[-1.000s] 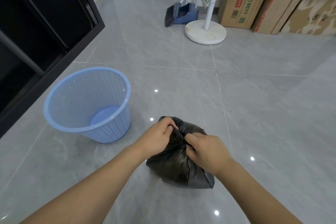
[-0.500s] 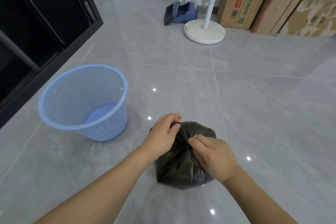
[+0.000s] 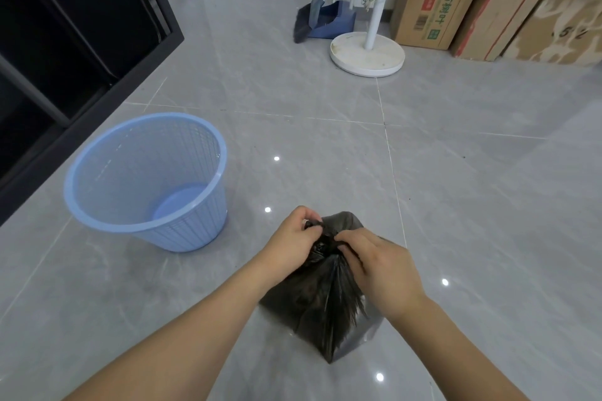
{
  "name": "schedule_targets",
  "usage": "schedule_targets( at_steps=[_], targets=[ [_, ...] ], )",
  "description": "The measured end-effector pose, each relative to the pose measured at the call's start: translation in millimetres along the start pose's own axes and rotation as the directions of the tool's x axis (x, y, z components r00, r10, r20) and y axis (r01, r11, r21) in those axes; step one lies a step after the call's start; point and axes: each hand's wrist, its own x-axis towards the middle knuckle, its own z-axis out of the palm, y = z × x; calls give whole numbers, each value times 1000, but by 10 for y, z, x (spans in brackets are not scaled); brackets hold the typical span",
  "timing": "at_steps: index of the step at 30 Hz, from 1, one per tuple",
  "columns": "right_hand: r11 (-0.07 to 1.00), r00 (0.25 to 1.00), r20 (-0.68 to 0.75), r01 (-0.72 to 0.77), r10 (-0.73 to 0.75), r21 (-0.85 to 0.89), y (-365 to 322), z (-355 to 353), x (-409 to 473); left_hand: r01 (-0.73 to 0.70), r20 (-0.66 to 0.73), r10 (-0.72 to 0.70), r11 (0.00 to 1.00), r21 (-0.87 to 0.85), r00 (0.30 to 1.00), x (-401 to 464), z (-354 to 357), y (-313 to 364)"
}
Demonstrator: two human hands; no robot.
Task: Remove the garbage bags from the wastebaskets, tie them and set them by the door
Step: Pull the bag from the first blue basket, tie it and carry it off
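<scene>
The black plastic garbage bag [image 3: 321,296] sits on the grey tiled floor [image 3: 472,205], already out of the light-blue mesh plastic wastebasket [image 3: 146,182] that stands empty just beside it. Tying looks underway but unfinished, and carrying it to the door remains. The left hand [image 3: 293,242] and right hand [image 3: 378,265] both pinch the gathered bag neck with curled fingers.

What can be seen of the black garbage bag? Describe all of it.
The black garbage bag is thin, glossy, wrinkled plastic, full and bulging, sitting on the grey tiled floor right of the empty blue wastebasket, apart from it. Its mouth is gathered into a twisted neck on top. The left hand and right hand both pinch that neck.
</scene>
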Motion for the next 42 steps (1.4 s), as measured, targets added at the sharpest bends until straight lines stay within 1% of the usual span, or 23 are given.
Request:
schedule_targets(
  at_steps=[2, 3, 5, 8, 10, 11, 14, 15, 17, 19, 22, 24, 25, 27, 28, 29, 30, 31, 33, 35, 38, 40, 42],
  targets=[
    [980, 976, 180, -150, 125, 130, -23, -55, 74, 73, 111, -57, 987, -142, 992, -31, -116, -32],
    [946, 946, 266, -246, 187, 212, -20, -78, 114, 61, 153, -42, 991, -117, 987, -51, -172, -56],
    [829, 866, 398, -445, 303, 339, -11, -108, 196, -18, 174, 8, 998, 55, 985, -95, -250, -105],
    [570, 765, 541, -632, 350, 525, -7, -154, 280, -82, 30, 77, 965, 249, 997, -97, -280, -157],
    [407, 718, 617, -693, 322, 595, -19, -188, 294, -70, -111, 105, 957, 281, 988, -72, -299, -166],
    [372, 700, 637, -712, 321, 595, -18, -203, 293, -58, -171, 110, 958, 279, 979, -56, -316, -161],
    [366, 682, 636, -731, 362, 576, -19, -213, 295, -31, -254, 100, 965, 261, 962, -51, -365, -113],
    [353, 680, 624, -733, 384, 582, -22, -210, 300, -32, -243, 93, 969, 244, 965, -74, -375, -96],
    [259, 666, 608, -737, 432, 624, -35, -213, 317, -66, -167, 104, 974, 218, 980, -155, -374, -66],
    [156, 613, 633, -765, 472, 625, -28, -201, 338, -131, -63, 158, 942, 308, 985, -230, -357, -66],
    [141, 548, 713, -825, 437, 548, 9, -179, 359, -217, 56, 226, 794, 568, 972, -267, -287, -123],
    [174, 519, 747, -852, 417, 494, 11, -154, 374, -236, 86, 241, 712, 662, 967, -251, -235, -181],
    [214, 509, 742, -860, 436, 463, 10, -139, 382, -245, 94, 253, 671, 700, 963, -239, -207, -210],
    [355, 518, 687, -854, 510, 381, 31, -105, 387, -244, 83, 276, 621, 744, 957, -215, -165, -261],
    [415, 530, 662, -843, 530, 342, 45, -93, 385, -231, 55, 286, 628, 743, 957, -203, -153, -275],
    [439, 534, 659, -838, 530, 325, 58, -96, 377, -214, 17, 296, 646, 733, 955, -191, -147, -277],
    [422, 528, 680, -842, 510, 337, 76, -106, 365, -193, -27, 307, 662, 724, 951, -175, -146, -274],
    [372, 519, 717, -850, 466, 373, 91, -130, 350, -172, -65, 313, 670, 722, 948, -155, -148, -267],
    [228, 508, 790, -861, 343, 455, 118, -172, 323, -145, -98, 312, 668, 730, 945, -117, -162, -250],
    [112, 516, 809, -855, 281, 506, 142, -174, 284, -143, -103, 318, 663, 735, 942, -98, -178, -233],
    [24, 512, 799, -846, 317, 533, 143, -125, 235, -163, -134, 358, 687, 708, 924, -134, -217, -208],
    [10, 494, 785, -849, 374, 529, 147, -74, 211, -180, -141, 380, 692, 699, 914, -195, -248, -214],
    [5, 480, 778, -852, 406, 523, 145, -44, 213, -212, -101, 394, 673, 708, 913, -257, -271, -220]
  ],
)
